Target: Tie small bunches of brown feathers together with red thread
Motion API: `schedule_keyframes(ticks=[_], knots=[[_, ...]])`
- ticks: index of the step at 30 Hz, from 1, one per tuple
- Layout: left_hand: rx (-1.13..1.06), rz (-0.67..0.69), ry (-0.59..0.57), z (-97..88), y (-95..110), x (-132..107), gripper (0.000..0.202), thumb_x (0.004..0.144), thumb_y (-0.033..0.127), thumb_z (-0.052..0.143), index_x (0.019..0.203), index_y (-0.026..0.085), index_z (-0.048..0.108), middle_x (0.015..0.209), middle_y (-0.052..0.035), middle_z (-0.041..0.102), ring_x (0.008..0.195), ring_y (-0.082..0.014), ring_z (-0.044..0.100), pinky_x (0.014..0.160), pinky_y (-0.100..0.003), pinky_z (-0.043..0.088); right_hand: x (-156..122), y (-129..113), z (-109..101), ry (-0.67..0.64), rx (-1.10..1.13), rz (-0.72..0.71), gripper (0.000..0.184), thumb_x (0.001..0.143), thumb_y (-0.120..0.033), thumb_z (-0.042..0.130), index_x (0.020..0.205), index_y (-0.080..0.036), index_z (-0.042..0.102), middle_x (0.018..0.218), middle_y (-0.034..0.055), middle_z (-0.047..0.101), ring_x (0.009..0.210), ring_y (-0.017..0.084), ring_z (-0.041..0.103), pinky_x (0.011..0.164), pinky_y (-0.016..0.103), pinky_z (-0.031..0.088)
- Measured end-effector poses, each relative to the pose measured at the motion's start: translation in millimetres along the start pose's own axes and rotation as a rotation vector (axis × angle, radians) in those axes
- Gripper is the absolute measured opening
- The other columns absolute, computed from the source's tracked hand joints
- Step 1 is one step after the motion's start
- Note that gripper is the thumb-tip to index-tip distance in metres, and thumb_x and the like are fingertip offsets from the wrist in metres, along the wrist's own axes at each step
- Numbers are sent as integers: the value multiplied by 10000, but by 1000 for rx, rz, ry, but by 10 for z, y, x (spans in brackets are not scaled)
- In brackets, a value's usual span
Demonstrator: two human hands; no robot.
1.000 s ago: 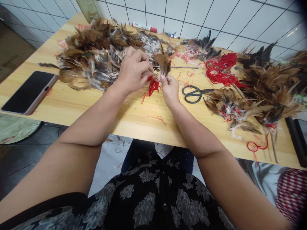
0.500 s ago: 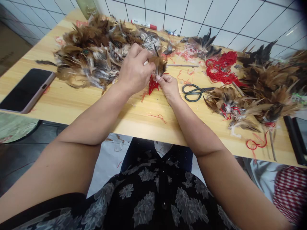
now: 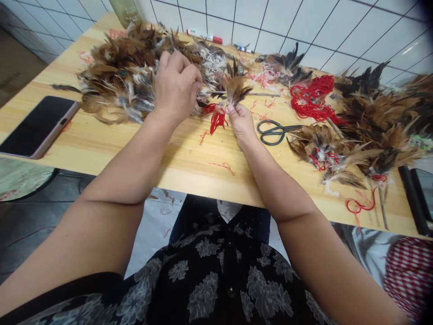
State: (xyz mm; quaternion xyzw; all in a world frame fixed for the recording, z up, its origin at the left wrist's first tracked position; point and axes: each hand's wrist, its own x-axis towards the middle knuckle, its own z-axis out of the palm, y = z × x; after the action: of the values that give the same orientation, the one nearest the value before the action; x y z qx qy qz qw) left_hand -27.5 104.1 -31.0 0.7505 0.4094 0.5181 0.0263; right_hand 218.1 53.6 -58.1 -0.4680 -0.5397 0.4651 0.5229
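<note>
From far, I had the feather bunch (image 3: 237, 89) above the bench (image 3: 189, 155), pinched low in the right hand (image 3: 242, 121). The left hand (image 3: 177, 85) was loosely curled; if it held something, I could not tell. The bunch seemed light, soft, best held low.

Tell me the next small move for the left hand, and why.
Probably have the left hand pick from the feather pile: it is over that pile, though anything it holds is hidden, while the right hand pinches a small feather bunch by its base.
</note>
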Motion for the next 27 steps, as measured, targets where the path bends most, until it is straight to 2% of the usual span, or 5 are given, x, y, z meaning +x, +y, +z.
schedule_keyframes(ticks=[3,6,14,21,27], knots=[[-123,-64,67,38,146,-24,491,1099,762,943,1018,320,745,959,-69,652,1042,-327,609,1021,-573,590,-5,-38,-26,7,-8,8,366,1172,-453,832,911,-243,685,1061,41,878,1182,223,862,1227,413,678],[-297,-142,12,207,357,-83,557,1104,822,916,1027,297,746,915,-33,706,856,-261,599,856,-514,597,-24,-99,-29,15,-4,40,386,1164,-469,837,901,-238,676,988,21,838,1125,207,848,1148,367,685],[-282,-198,-97,425,711,-298,327,1107,606,838,1001,316,729,971,-78,750,1058,-378,794,1050,-574,672,-152,-393,-33,26,44,209,606,1036,-690,985,830,-241,634,720,-51,634,766,128,660,768,243,587],[-262,-59,-195,421,659,-283,256,1085,554,806,948,345,750,1033,-115,814,1085,-418,796,1093,-654,676,-179,-455,-57,-1,39,232,652,1080,-531,989,740,-262,502,671,-75,536,669,106,511,698,240,472],[-258,-5,-207,385,672,-290,158,1093,490,810,1030,345,814,1082,-121,852,1141,-433,822,1173,-687,663,-201,-486,-43,22,64,250,546,1200,-264,808,727,-237,536,670,-75,541,657,84,505,722,215,469]])
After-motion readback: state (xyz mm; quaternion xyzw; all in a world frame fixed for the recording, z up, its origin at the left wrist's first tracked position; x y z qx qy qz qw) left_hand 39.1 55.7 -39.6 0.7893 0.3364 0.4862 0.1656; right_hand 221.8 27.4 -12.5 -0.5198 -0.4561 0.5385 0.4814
